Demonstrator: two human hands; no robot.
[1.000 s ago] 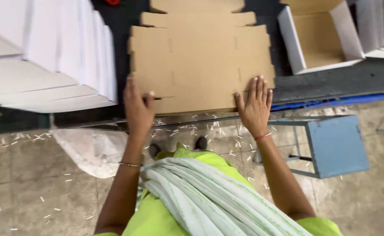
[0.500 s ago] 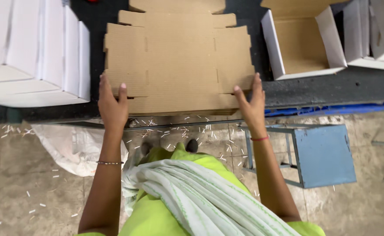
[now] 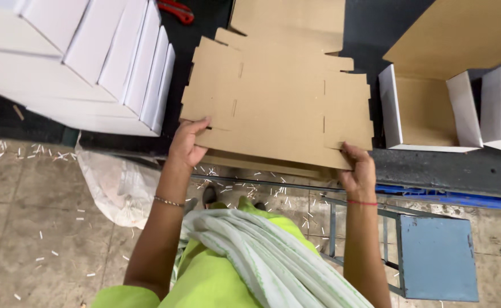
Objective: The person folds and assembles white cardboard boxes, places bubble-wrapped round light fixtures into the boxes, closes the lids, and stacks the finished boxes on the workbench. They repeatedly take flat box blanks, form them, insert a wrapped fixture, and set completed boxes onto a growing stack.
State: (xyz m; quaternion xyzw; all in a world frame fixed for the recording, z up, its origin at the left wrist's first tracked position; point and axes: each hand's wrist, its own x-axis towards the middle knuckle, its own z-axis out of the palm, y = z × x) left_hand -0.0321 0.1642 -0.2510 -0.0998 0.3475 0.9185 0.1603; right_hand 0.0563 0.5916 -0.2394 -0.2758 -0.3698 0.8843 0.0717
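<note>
Hands first: my left hand (image 3: 188, 144) and right hand (image 3: 357, 169) each pinch a near corner of the flat cardboard blank (image 3: 279, 108), lifted slightly over the stack. Beyond, the open white box (image 3: 427, 111) sits empty beside it; folded white boxes (image 3: 90, 63) are stacked far left.

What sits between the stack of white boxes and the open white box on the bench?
In the head view, the flat brown cardboard sheet, held by the left hand and right hand.

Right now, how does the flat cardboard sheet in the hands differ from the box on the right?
The cardboard sheet lies flat and unfolded; the open box is folded up with walls. The sheet shows plain brown; the box is white outside. Both hands grip the sheet; nothing touches the box. Both show brown cardboard.
</note>
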